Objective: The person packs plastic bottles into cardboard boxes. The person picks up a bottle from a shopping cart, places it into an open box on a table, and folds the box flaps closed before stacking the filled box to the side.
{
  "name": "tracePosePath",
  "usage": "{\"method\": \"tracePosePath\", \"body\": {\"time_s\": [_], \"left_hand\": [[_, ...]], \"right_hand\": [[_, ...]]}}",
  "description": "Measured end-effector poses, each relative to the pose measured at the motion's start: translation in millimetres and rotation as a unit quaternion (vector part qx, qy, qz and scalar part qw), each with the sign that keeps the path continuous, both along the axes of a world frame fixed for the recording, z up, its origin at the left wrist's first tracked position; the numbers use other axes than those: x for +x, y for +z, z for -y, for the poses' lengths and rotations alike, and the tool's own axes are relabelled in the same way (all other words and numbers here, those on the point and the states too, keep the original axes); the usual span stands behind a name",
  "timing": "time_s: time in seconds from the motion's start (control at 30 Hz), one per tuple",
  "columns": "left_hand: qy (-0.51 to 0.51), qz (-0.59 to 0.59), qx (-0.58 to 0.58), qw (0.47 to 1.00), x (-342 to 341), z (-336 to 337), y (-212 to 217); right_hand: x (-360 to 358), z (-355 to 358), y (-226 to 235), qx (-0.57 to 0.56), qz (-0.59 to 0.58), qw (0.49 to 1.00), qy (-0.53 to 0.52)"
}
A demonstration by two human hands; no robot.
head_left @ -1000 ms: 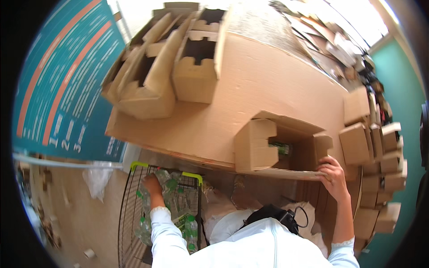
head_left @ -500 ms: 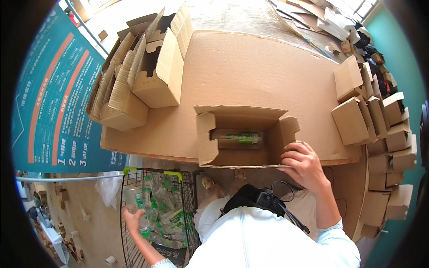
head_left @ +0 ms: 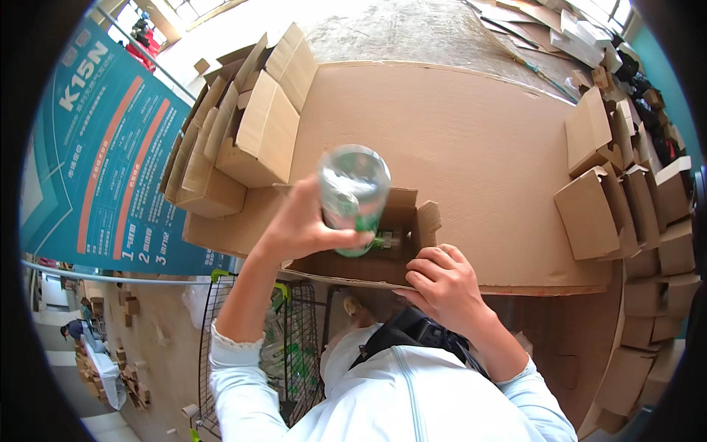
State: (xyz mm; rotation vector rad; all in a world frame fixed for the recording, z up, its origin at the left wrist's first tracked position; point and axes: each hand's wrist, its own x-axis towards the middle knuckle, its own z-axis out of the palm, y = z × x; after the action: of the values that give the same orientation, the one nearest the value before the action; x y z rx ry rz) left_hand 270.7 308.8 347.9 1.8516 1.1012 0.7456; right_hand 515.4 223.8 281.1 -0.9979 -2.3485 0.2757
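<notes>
Well, in the head view a broad, bare stretch of the cardboard-covered surface [head_left: 479, 162] is running between the upright boxes [head_left: 258, 140] at the left and the stacked boxes [head_left: 585, 210] at the right, leaving open room toward the far edge. The open box [head_left: 429, 221] is sitting close to the near edge, its left end coming just beside the upright boxes, so room on that side is looking tight. Below the near edge, at the left, a wire basket [head_left: 300, 324] is holding more bottles.

The left hand [head_left: 294, 225] is closing its grip around a clear bottle [head_left: 357, 180], blurred and tilted, with green toward its near end; it is hanging over the box and partly hiding the opening. Inside, another bottle [head_left: 384, 239] is showing a little green. The right hand [head_left: 445, 283] is keeping a narrow grip on the box's near right corner.

Compared with half a second ago, the left hand is now holding its bottle over the box instead of reaching into the basket, and the box is sitting farther left.
</notes>
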Motion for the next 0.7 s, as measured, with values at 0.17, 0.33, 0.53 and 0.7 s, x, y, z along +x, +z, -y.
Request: {"method": "tracePosePath", "body": {"time_s": [0.17,0.33,0.53,0.7], "left_hand": [[-0.237,-0.387,-0.161,0.876,14,-21,-62],[-0.404,-0.459,-0.123,0.782,34,-23,-118],[-0.444,-0.436,-0.183,0.761,30,-16,-108],[-0.251,-0.278,-0.062,0.925,-6,4,-12]], "right_hand": [[-2,0,-6,0.010,-0.028,1.000,0.001],[-2,3,-13,-0.027,-0.028,0.999,0.006],[-3,3,-15,-0.048,-0.045,0.998,0.000],[-2,4,-13,-0.015,-0.111,0.993,-0.036]]}}
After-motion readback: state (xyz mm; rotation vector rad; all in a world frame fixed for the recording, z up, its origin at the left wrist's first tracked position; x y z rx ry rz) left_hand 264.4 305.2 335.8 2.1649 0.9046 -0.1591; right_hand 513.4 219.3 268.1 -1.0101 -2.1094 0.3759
